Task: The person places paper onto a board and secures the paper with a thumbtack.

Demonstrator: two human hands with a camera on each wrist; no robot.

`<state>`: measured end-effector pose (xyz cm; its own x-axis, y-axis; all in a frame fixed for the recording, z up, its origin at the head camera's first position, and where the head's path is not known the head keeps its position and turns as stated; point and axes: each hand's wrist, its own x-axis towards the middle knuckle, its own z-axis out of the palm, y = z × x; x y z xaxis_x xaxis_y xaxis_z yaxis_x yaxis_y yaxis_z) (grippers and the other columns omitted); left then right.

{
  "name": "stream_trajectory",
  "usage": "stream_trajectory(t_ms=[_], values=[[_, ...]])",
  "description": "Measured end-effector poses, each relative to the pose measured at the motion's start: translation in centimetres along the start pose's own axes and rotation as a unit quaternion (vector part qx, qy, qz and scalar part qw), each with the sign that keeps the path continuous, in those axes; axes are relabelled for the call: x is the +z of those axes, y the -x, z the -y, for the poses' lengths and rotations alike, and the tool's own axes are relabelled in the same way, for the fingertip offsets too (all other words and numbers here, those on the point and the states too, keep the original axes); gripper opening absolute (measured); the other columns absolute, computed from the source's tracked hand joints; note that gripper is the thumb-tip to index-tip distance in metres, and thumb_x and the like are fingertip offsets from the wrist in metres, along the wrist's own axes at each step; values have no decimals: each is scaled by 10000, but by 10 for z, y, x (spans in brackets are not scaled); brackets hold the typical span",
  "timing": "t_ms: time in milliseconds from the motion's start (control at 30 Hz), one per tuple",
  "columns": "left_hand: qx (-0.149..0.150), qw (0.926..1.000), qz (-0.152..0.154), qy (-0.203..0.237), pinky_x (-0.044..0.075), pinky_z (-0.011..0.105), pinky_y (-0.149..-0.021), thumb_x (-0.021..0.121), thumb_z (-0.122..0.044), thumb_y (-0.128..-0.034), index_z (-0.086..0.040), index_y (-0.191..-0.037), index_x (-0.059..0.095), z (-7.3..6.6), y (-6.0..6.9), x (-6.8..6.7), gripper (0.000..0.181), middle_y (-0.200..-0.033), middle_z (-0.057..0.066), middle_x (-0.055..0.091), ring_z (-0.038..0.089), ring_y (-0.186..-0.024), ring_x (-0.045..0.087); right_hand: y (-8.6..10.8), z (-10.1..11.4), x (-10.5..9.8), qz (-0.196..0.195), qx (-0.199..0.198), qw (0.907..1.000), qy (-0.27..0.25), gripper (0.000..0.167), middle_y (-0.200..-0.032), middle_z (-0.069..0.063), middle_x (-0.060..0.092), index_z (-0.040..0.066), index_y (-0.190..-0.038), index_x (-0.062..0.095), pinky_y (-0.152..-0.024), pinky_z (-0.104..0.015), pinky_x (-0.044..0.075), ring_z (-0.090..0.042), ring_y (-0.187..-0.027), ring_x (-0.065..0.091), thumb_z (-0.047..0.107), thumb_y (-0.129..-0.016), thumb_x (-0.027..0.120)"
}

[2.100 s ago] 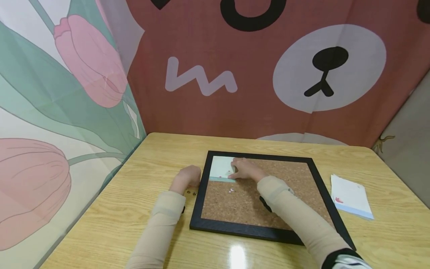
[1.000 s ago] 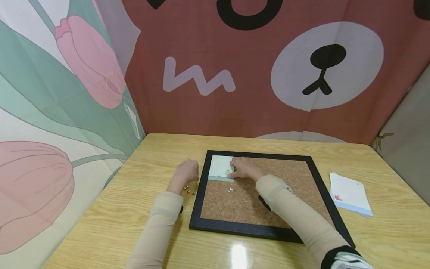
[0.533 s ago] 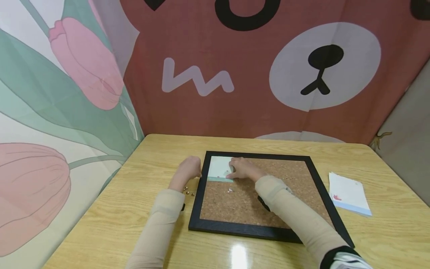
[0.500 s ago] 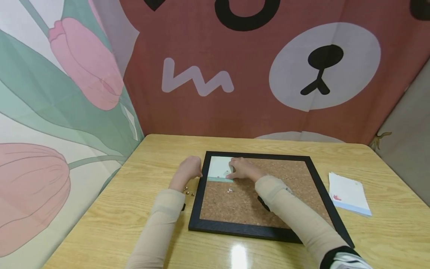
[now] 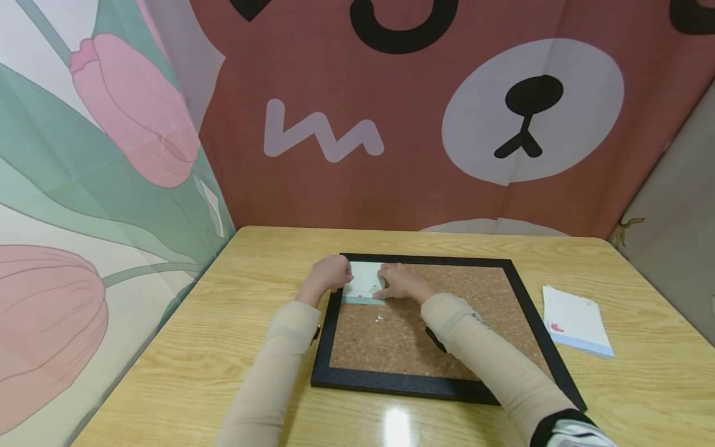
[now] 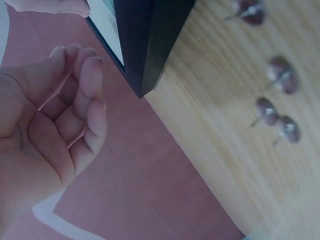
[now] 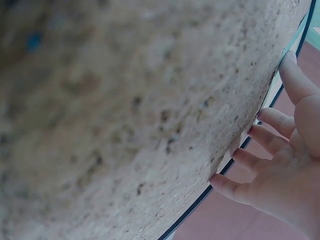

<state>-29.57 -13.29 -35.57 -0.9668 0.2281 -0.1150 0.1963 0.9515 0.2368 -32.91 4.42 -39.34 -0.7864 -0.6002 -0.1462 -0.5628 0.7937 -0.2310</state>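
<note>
My left hand point(image 5: 331, 273) is over the upper left corner of the black-framed cork board point(image 5: 436, 347). Its thumb and forefinger tips meet in a pinch, seemingly on a thumbtack that the fingertips hide. Under that hand lies a white note sheet point(image 5: 364, 282) with a pale green lower strip, flat on the cork. On the sheet's right edge rests my right hand point(image 5: 403, 282), fingers spread, thumb at the lower edge. In the right wrist view its fingers point(image 7: 272, 137) are extended along the board surface. Several metal thumbtacks point(image 6: 282, 75) lie on the table left of the frame.
A stack of white note sheets point(image 5: 578, 320) with a blue lower strip lies on the wooden table point(image 5: 268, 292) to the right of the board. A small shiny white mark point(image 5: 380, 318) shows on the cork below the sheet. A printed curtain point(image 5: 335, 192) hangs behind the table.
My left hand has moved from beside the thumbtacks on the table up and right, over the frame to the sheet's upper left corner. The right hand has stayed on the sheet.
</note>
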Motion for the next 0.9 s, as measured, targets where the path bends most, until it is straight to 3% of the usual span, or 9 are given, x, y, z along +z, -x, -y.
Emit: stream_trajectory(t_ms=[200, 267, 433, 600, 700, 800, 900], values=[[-193, 9981, 456, 368, 435, 260, -520, 488, -172, -925, -57, -922, 625, -5, -18, -3, 179, -641, 37, 537, 205, -572, 602, 0, 1, 1, 50, 105, 9999, -31, 308, -1374, -133, 348, 137, -877, 547, -916, -557, 286, -366, -1207, 327, 430, -808, 612], [-202, 9976, 519, 417, 436, 263, -518, 470, -167, -933, -46, -917, 618, -6, -24, -3, 191, -621, 37, 522, 205, -559, 597, 0, 2, 1, 88, 164, 9998, -82, 345, -1386, -127, 332, 133, -971, 567, -923, -571, 269, -364, -1223, 306, 434, -808, 610], [-192, 9971, 605, 427, 406, 255, -492, 434, -171, -946, -56, -913, 599, -11, -39, 2, 204, -643, 44, 522, 169, -495, 546, 0, 1, 1, 174, 323, 9992, -159, 539, -1411, -123, 291, 106, -1232, 504, -954, -578, 216, -364, -1264, 241, 434, -816, 601], [-397, 9957, 784, 287, 384, 240, -457, 414, -148, -947, -82, -945, 589, -14, -47, 8, 187, -816, 64, 555, 150, -458, 481, 0, 1, 1, 199, 258, 9994, -98, 549, -1406, -119, 300, 106, -1249, 492, -965, -557, 219, -355, -1266, 244, 434, -821, 594], [-445, 9950, 814, 375, 355, 239, -433, 423, -131, -941, -60, -900, 580, -11, -50, 11, 177, -718, 60, 523, 143, -419, 418, 1, 1, 1, 198, 258, 9994, -80, 569, -1411, -116, 292, 104, -1266, 479, -977, -546, 208, -351, -1272, 235, 440, -822, 590], [-505, 9920, 877, 754, 315, 244, -408, 440, -130, -935, -44, -830, 545, -8, -53, 13, 171, -581, 56, 433, 137, -385, 349, 1, 2, 1, 185, 269, 9994, -72, 588, -1414, -118, 286, 99, -1280, 469, -985, -537, 198, -352, -1277, 226, 442, -819, 592], [-529, 9886, 1012, 982, 303, 248, -398, 434, -136, -940, -52, -813, 511, -7, -56, 14, 171, -566, 54, 404, 135, -380, 323, 0, 1, 0, 151, 276, 9995, -81, 585, -1411, -120, 292, 95, -1273, 477, -980, -539, 206, -357, -1271, 233, 440, -815, 598]])
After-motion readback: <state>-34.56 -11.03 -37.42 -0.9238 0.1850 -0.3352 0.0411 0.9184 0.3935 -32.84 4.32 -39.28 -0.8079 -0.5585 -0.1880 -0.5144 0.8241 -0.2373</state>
